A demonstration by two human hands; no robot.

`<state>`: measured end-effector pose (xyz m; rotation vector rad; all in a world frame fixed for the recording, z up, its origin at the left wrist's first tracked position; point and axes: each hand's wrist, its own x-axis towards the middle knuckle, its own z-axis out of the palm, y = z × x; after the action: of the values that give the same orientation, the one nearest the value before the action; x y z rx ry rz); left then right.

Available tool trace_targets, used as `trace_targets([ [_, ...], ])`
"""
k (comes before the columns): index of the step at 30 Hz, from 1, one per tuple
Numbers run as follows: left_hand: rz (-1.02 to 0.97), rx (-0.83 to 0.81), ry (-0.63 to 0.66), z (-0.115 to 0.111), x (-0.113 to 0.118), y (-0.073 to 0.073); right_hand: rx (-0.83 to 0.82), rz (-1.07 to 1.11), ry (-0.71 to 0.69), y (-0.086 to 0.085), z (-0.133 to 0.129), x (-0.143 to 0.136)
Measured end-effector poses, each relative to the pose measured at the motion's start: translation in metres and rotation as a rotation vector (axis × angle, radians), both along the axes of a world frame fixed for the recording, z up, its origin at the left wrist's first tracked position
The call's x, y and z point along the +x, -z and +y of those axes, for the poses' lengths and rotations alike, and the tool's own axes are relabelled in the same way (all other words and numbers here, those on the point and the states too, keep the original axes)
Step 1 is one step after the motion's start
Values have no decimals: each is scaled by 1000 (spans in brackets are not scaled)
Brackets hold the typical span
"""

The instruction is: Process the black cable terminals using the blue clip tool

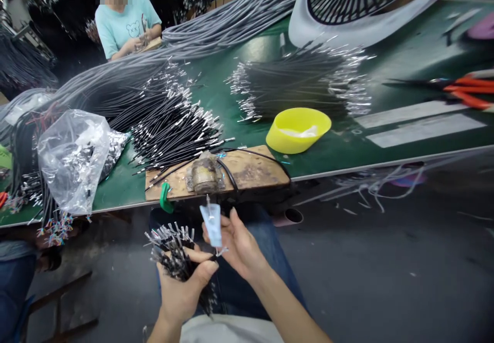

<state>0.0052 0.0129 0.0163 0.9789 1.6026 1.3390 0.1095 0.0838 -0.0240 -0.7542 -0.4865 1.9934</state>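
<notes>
My left hand point(181, 286) is closed around a bundle of short black cables point(173, 255) with silvery, stripped-looking ends. Between its thumb and index finger one cable end sticks out to the right, its pale wires point(221, 252) just under a light blue tapered piece point(212, 226). That piece hangs from a thin metal shaft below a small motor-like device point(205, 175) at the table edge. My right hand point(243, 245) is beside the blue piece, thumb raised and apart, the other fingers partly hidden behind it; I see nothing gripped there.
The device sits on a wooden board point(254, 168) with a green clamp point(166, 198). Piles of black cables point(177, 132), a plastic bag point(73, 152), a yellow bowl point(283, 140), orange-handled pliers point(466, 91) and a white fan point(301, 19) lie on the green table. Across it sits a person point(127, 24).
</notes>
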Motion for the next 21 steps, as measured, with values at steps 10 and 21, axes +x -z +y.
trace_targets([
  [10, -148, -165, 41, -16, 0, 13, 806, -863, 392, -26, -35, 20],
  [21, -228, -254, -21, -27, 8, 27, 1004, -804, -44, -29, -33, 22],
])
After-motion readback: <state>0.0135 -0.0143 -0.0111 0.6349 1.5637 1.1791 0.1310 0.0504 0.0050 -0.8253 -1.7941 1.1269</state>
